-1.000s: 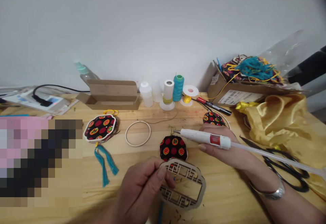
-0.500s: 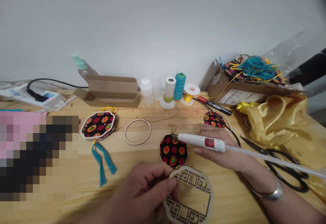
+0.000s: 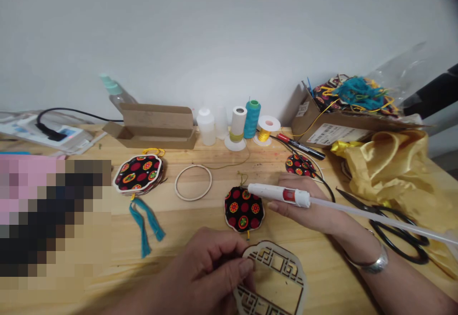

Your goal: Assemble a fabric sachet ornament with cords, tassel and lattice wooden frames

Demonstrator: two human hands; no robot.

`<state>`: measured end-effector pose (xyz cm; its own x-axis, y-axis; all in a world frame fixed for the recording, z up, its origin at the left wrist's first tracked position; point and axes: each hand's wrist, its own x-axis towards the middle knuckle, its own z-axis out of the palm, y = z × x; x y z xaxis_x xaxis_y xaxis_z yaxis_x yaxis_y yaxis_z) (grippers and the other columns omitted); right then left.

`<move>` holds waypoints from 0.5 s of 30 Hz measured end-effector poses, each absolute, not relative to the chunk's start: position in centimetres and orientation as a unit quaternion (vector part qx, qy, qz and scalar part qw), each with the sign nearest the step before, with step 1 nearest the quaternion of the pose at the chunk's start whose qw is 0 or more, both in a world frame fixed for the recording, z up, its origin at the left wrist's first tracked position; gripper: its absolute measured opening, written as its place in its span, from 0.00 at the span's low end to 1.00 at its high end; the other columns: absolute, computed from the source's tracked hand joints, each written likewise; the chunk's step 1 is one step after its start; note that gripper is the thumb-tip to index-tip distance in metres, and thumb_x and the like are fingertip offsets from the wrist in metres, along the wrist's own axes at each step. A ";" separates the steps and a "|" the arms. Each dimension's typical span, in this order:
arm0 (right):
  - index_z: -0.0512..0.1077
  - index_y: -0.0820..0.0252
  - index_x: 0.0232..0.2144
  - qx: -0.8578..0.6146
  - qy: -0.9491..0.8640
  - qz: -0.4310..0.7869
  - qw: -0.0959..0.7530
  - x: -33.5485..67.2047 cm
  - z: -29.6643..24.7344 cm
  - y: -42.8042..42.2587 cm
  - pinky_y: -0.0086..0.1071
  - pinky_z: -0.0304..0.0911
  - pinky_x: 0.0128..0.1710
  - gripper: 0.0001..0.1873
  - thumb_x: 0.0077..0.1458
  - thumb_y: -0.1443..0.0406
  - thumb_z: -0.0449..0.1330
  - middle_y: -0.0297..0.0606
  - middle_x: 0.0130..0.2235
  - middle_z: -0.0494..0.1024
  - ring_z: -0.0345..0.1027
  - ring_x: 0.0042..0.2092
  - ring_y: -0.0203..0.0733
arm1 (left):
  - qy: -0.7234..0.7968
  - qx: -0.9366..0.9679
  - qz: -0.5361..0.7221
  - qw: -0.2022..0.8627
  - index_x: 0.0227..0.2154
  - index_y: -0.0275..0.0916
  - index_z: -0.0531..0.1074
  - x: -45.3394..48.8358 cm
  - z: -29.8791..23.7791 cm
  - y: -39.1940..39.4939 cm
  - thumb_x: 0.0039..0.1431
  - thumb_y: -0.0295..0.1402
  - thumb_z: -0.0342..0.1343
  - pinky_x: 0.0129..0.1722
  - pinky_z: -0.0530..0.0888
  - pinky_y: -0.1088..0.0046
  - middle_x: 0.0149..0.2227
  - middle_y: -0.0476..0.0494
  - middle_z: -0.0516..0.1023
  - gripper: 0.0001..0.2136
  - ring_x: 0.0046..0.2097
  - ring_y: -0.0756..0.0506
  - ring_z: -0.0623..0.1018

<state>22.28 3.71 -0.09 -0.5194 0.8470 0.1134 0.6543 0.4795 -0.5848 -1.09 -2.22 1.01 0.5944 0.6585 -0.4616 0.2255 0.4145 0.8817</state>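
Note:
Between thumb and fingers, my left hand (image 3: 211, 269) grips a pale wooden cut-out frame (image 3: 302, 300) with a lattice pattern, low in the view. My right hand (image 3: 304, 210) is closed around a white glue gun (image 3: 266, 193) with a red window; a long translucent glue stick (image 3: 358, 212) runs out of its rear. The gun's nozzle points left, over the top edge of a black floral fabric piece (image 3: 244, 210) lying on the table. The gun's handle and most right fingers are hidden beneath it.
On the left lie a stack of floral fabric pieces (image 3: 138, 174) with a teal tassel (image 3: 145, 226) and a wooden ring (image 3: 193, 182). Black scissors (image 3: 375, 210) and gold cloth (image 3: 382, 167) lie right. Behind stand cardboard boxes (image 3: 157, 124), a bottle (image 3: 206, 126) and thread spools (image 3: 252, 119).
My left hand and the wooden frame have shifted slightly right and down. The glue gun has moved a little left, with my right hand still around it.

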 end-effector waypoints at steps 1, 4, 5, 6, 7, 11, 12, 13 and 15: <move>0.64 0.59 0.17 -0.446 -0.838 0.242 0.201 22.3 -0.1 3.7 0.29 0.52 0.24 0.17 0.53 0.57 0.57 0.31 0.19 0.64 0.57 0.24 0.34 | 0.425 0.522 0.150 0.724 0.27 0.39 0.75 -1.1 1.0 -2.2 0.56 0.39 0.51 0.19 0.62 0.81 0.25 0.47 0.73 0.11 0.22 0.53 0.68; 0.63 0.59 0.17 -0.445 -0.837 0.243 0.205 22.2 -0.1 3.8 0.30 0.53 0.24 0.18 0.53 0.56 0.56 0.31 0.19 0.64 0.57 0.25 0.34 | 0.419 0.526 0.141 0.727 0.28 0.38 0.74 -1.1 1.0 -2.1 0.57 0.40 0.51 0.19 0.62 0.81 0.26 0.47 0.72 0.12 0.23 0.53 0.68; 0.64 0.59 0.18 -0.446 -0.837 0.245 0.203 22.2 -0.1 3.8 0.30 0.53 0.24 0.18 0.53 0.56 0.56 0.31 0.19 0.64 0.57 0.25 0.34 | 0.415 0.526 0.135 0.730 0.28 0.38 0.74 -1.1 1.0 -2.1 0.57 0.41 0.51 0.20 0.62 0.82 0.26 0.48 0.72 0.12 0.23 0.54 0.68; 0.64 0.59 0.18 -0.447 -0.837 0.246 0.200 22.2 -0.1 3.8 0.30 0.53 0.25 0.17 0.53 0.56 0.56 0.31 0.19 0.64 0.57 0.25 0.34 | 0.412 0.525 0.129 0.734 0.28 0.37 0.74 -1.1 1.0 -2.1 0.57 0.41 0.50 0.20 0.62 0.82 0.26 0.48 0.72 0.13 0.23 0.54 0.68; 0.64 0.59 0.18 -0.447 -0.837 0.246 0.198 22.2 -0.1 3.8 0.30 0.53 0.25 0.17 0.53 0.56 0.56 0.32 0.20 0.64 0.58 0.25 0.35 | 0.409 0.522 0.126 0.737 0.29 0.37 0.73 -1.2 1.0 -2.1 0.57 0.41 0.50 0.20 0.62 0.82 0.26 0.49 0.71 0.13 0.23 0.54 0.67; 0.66 0.60 0.21 -0.442 -0.844 0.245 0.183 22.3 -0.1 3.8 0.31 0.54 0.27 0.17 0.54 0.56 0.56 0.33 0.21 0.65 0.59 0.27 0.35 | 0.401 0.522 0.119 0.744 0.30 0.36 0.72 -1.2 0.9 -2.0 0.58 0.42 0.50 0.20 0.61 0.83 0.26 0.50 0.70 0.14 0.23 0.56 0.67; 0.66 0.61 0.21 -0.441 -0.845 0.242 0.179 22.3 -0.1 3.8 0.31 0.54 0.28 0.17 0.54 0.56 0.55 0.33 0.22 0.65 0.59 0.27 0.36 | 0.401 0.524 0.116 0.743 0.30 0.36 0.72 -1.2 0.9 -2.0 0.58 0.42 0.49 0.20 0.61 0.83 0.26 0.50 0.70 0.14 0.23 0.56 0.67; 0.66 0.61 0.21 -0.439 -0.848 0.238 0.176 22.4 -0.1 3.8 0.31 0.54 0.28 0.17 0.54 0.56 0.55 0.33 0.22 0.65 0.59 0.27 0.36 | 0.403 0.526 0.115 0.741 0.30 0.36 0.72 -1.2 0.9 -2.0 0.58 0.42 0.49 0.20 0.61 0.83 0.27 0.50 0.71 0.14 0.24 0.56 0.67; 0.65 0.61 0.20 -0.436 -0.854 0.224 0.175 22.5 -0.3 3.9 0.32 0.54 0.29 0.17 0.54 0.56 0.56 0.33 0.22 0.64 0.58 0.27 0.36 | 0.410 0.527 0.113 0.736 0.30 0.36 0.72 -1.2 0.9 -2.1 0.58 0.42 0.49 0.21 0.62 0.82 0.26 0.50 0.70 0.14 0.24 0.56 0.67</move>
<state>22.51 3.89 -0.30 -0.5578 0.8236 0.1029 0.6667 0.5185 -0.5355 -1.21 -2.08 0.94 0.6379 0.5985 -0.4846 0.2662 0.4191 0.8680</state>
